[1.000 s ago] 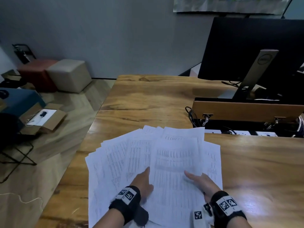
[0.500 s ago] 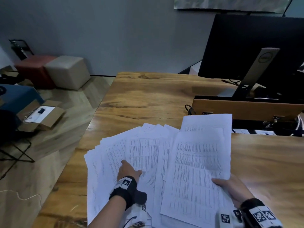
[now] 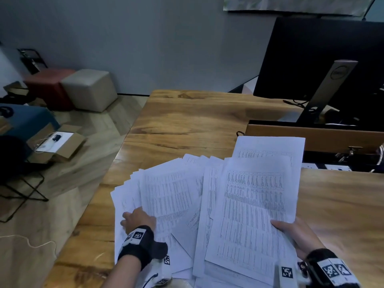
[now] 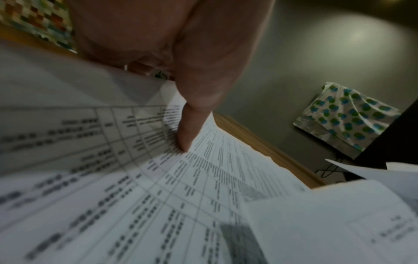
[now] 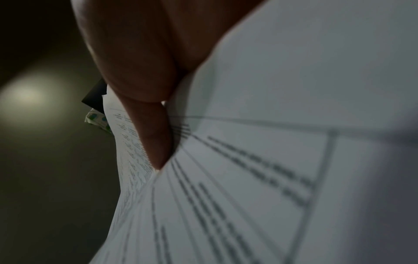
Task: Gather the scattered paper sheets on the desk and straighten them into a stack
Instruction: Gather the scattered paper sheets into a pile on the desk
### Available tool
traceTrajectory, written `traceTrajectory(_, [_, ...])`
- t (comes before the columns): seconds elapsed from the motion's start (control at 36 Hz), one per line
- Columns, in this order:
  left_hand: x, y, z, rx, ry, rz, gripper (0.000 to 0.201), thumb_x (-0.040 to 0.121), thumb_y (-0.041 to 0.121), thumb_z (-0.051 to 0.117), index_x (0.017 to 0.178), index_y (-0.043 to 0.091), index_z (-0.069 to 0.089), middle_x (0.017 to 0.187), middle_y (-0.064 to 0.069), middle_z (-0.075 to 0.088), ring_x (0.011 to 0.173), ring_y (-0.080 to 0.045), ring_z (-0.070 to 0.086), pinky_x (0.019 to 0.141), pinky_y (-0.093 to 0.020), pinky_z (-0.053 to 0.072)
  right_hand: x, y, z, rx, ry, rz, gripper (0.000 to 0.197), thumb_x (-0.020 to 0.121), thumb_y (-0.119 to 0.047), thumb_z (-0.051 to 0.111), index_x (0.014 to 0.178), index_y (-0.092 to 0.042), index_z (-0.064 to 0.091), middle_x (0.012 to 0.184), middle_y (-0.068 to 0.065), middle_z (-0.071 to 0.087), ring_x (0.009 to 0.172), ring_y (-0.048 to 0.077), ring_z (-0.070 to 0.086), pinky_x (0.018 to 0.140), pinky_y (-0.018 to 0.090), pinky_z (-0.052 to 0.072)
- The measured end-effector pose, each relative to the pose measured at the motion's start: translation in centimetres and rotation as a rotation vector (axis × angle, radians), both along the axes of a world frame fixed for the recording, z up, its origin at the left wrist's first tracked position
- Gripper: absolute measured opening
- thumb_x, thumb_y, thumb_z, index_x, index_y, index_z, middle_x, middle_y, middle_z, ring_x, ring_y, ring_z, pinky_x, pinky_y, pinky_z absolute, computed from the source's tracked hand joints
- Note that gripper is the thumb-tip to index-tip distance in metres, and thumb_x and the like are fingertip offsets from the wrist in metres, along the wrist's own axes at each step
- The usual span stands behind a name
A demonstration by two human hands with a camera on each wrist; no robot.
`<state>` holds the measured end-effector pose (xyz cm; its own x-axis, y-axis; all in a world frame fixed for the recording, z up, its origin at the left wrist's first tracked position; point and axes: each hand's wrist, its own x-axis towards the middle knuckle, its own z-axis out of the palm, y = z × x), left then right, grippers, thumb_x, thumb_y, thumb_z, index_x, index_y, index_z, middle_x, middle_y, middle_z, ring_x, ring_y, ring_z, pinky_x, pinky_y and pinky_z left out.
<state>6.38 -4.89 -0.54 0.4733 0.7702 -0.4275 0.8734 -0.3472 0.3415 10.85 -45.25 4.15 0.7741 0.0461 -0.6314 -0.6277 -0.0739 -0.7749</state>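
Note:
Printed white paper sheets (image 3: pixel 172 190) lie fanned out on the near part of the wooden desk (image 3: pixel 197 125). My left hand (image 3: pixel 137 220) sits at the fan's left edge with fingers curled on the sheets. In the left wrist view its thumb (image 4: pixel 187 132) presses on a printed page (image 4: pixel 158 205). My right hand (image 3: pixel 291 233) pinches a bundle of sheets (image 3: pixel 255 204) at its lower right corner, thumb on top. That bundle is raised and overlaps the fan's right side. The right wrist view shows the thumb (image 5: pixel 156 142) on the held pages (image 5: pixel 248 178).
A black monitor (image 3: pixel 322 65) on a stand rises behind a wooden riser (image 3: pixel 311 138) at the far right, with cables (image 3: pixel 241 134) beside it. The desk's left edge drops to a floor with a cardboard box (image 3: pixel 56 146) and cube stools (image 3: pixel 89 88).
My right hand took hold of a bundle from the middle of the fan and carried it up and right. My left hand slid left across the sheets to the fan's left edge.

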Motion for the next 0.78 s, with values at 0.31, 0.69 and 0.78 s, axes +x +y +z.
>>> traceTrajectory(0.31, [0.6, 0.8, -1.2, -0.079, -0.14, 0.087, 0.048, 0.075, 0.001, 0.072, 0.115, 0.006, 0.046, 0.117, -0.022, 0.056, 0.102, -0.042, 0.06, 0.084, -0.048, 0.054, 0.0, 0.3, -0.1, -0.026, -0.052, 0.023, 0.027, 0.094, 0.002, 0.058, 0.12, -0.001, 0.062, 0.105, 0.022, 0.077, 0.095, 0.04, 0.074, 0.087, 0.056, 0.057])
traceTrajectory(0.69, [-1.4, 1.6, 7.5, -0.094, -0.573, -0.176, 0.019, 0.095, 0.011, 0.057, 0.113, 0.011, 0.063, 0.102, -0.004, 0.068, 0.085, -0.023, 0.062, 0.076, -0.032, 0.05, 0.3, 0.0, 1.5, -0.048, -0.084, 0.063, 0.03, 0.096, 0.002, 0.055, 0.124, -0.007, 0.062, 0.115, 0.014, 0.075, 0.099, 0.024, 0.073, 0.08, 0.032, 0.055])
traceTrajectory(0.78, [-1.4, 2.3, 12.0, -0.11, -0.668, -0.277, 0.014, 0.095, 0.017, 0.058, 0.107, 0.022, 0.064, 0.087, 0.009, 0.067, 0.077, -0.009, 0.064, 0.059, -0.023, 0.047, 0.5, 0.4, 1.1, -0.085, -0.08, 0.091, 0.034, 0.096, 0.0, 0.055, 0.131, -0.003, 0.059, 0.117, 0.013, 0.073, 0.106, 0.025, 0.069, 0.082, 0.03, 0.053])
